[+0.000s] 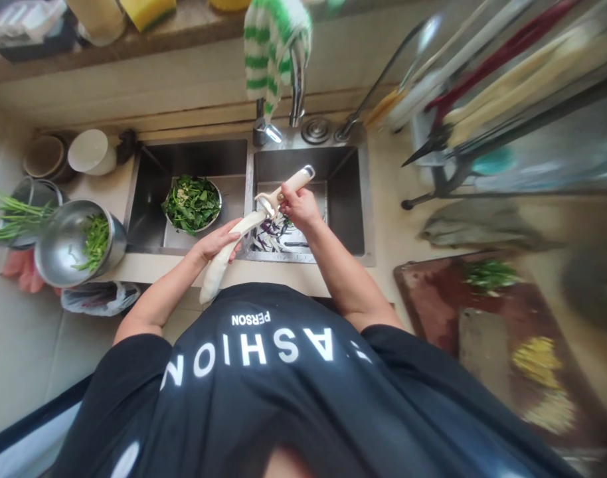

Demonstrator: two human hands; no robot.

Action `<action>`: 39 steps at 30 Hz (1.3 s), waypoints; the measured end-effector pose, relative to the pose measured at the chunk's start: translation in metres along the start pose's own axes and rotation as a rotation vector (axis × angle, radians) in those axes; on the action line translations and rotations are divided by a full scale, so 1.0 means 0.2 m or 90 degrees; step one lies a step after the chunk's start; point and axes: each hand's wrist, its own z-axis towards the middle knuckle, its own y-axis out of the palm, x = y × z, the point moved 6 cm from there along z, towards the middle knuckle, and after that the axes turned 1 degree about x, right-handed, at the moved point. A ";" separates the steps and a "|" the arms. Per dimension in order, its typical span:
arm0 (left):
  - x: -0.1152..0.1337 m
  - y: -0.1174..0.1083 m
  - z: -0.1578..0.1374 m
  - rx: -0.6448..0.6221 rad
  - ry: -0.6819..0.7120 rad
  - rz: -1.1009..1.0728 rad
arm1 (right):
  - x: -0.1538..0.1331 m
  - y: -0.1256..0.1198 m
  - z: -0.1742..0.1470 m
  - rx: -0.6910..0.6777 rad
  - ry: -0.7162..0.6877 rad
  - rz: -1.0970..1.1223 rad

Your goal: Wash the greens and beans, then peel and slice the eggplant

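Note:
A long, pale peeled eggplant (220,271) slants across the front edge of the sink, and my left hand (220,240) is wrapped round its middle. In my right hand (300,204) is a cream-handled peeler (297,180), its head against the upper end of the eggplant. Below, in the right basin, lie dark purple and white peelings (273,238). The left basin holds a bowl of dark green leaves (192,204). My fingertips behind the eggplant are partly hidden.
A chrome faucet (297,86) with a green-striped cloth (258,50) rises behind the basins. At left stand a steel pot (59,249) with greens and a white bowl (90,151). A cutting board (433,299) at right bears a cleaver (483,348) and chopped food.

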 end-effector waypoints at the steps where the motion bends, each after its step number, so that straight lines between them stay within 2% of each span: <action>1: 0.00 0.01 0.00 -0.001 -0.002 0.011 | 0.02 -0.02 0.01 -0.008 0.007 -0.030; 5: 0.00 -0.02 -0.02 0.015 -0.007 0.016 | 0.08 -0.21 0.05 0.109 -0.008 -0.291; 8: 0.00 -0.07 -0.06 0.064 0.006 0.022 | 0.04 -0.27 0.06 0.072 -0.063 -0.433; 10: 0.01 -0.10 -0.08 0.084 0.014 0.022 | -0.06 -0.26 0.04 0.045 -0.114 -0.452; 13: 0.01 -0.12 -0.11 0.095 0.038 0.007 | -0.38 -0.24 0.01 0.092 -0.266 -0.395; 15: 0.00 -0.13 -0.12 0.116 0.039 0.009 | -0.67 -0.23 -0.03 0.156 -0.398 -0.325; 17: -0.02 -0.14 -0.14 0.134 0.039 0.011 | -0.98 -0.23 -0.05 0.211 -0.487 -0.258; 19: -0.04 -0.13 -0.16 0.143 0.041 0.005 | -1.24 -0.21 0.00 0.222 -0.516 -0.183; 21: -0.06 -0.13 -0.17 0.149 0.046 -0.006 | -1.44 -0.16 0.10 0.176 -0.504 -0.080; 24: -0.10 -0.13 -0.18 0.158 0.062 -0.022 | -1.57 -0.08 0.27 0.075 -0.421 0.064; 27: -0.13 -0.13 -0.19 0.168 0.068 -0.033 | -1.53 -0.05 0.32 0.019 -0.342 0.135; 30: -0.12 -0.12 -0.23 0.174 0.063 -0.041 | -1.33 -0.07 0.24 -0.052 -0.273 0.149; 35: -0.06 -0.11 -0.25 0.206 0.070 -0.016 | -0.75 -0.18 0.01 -0.131 -0.108 0.136; 39: 0.05 -0.10 -0.19 0.214 0.107 0.017 | -0.24 -0.25 -0.03 -0.082 0.110 0.212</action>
